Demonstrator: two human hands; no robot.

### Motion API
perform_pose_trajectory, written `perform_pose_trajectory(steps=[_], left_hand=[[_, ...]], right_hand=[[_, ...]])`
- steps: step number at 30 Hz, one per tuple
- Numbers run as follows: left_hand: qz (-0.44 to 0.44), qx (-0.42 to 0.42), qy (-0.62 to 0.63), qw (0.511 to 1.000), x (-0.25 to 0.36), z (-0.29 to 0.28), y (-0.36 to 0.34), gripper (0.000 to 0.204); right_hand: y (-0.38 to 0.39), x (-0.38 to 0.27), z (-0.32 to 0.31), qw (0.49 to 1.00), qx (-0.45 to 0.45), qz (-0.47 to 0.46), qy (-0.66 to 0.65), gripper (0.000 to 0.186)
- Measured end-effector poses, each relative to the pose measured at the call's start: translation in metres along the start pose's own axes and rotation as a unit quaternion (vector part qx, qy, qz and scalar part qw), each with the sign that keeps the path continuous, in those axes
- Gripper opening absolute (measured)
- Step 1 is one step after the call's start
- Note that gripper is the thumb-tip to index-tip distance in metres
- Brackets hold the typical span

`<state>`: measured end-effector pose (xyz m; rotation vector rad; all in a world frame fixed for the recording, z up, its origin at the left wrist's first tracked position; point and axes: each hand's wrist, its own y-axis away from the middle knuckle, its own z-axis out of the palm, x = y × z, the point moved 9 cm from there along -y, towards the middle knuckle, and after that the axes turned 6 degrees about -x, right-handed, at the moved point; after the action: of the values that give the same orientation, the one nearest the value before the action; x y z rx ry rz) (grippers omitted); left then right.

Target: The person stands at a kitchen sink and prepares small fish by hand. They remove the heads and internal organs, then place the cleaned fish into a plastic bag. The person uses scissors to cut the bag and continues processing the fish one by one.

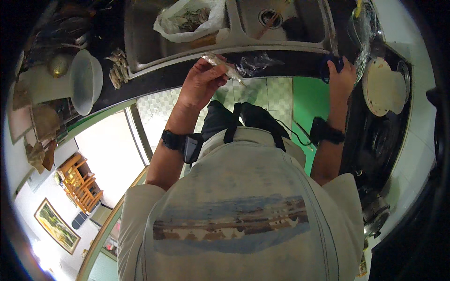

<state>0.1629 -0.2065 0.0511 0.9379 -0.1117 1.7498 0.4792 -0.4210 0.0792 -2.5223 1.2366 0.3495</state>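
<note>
Over the counter's front edge, my left hand pinches a small silvery fish between thumb and fingers. My right hand is closed on a dark blue rounded thing at the counter's right; its kind is hard to make out. Beyond my left hand, a white plastic bag lies in the left sink basin, with several small fish inside. More small fish lie heaped on the counter left of the sink. Crumpled clear plastic lies beside the fish I hold.
A white bowl stands at the left counter. The right sink basin has a drain and reddish streaks. At right are a stained pale plate or lid and clear plastic wrap. The dark counter edge runs before me.
</note>
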Motion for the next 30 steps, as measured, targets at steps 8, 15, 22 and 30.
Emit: perform_pose_trajectory(steps=[8,15,22,30], left_hand=[[0.055,0.005,0.018,0.998,0.022,0.018,0.016,0.019],[0.099,0.044,0.036,0.993,0.054,-0.008,0.052,0.017],[0.117,0.071,0.033,0.990,0.088,-0.066,0.073,0.009],[0.132,0.180,-0.035,0.974,0.155,-0.160,0.116,0.020]], right_hand=[[0.073,-0.239,0.036,0.716,-0.376,-0.098,-0.580,0.051],[0.082,-0.290,0.042,0.707,-0.426,-0.095,-0.556,0.019],[0.088,-0.345,0.069,0.722,-0.441,-0.035,-0.532,0.015],[0.097,-0.452,0.132,0.730,-0.509,-0.096,-0.445,0.017]])
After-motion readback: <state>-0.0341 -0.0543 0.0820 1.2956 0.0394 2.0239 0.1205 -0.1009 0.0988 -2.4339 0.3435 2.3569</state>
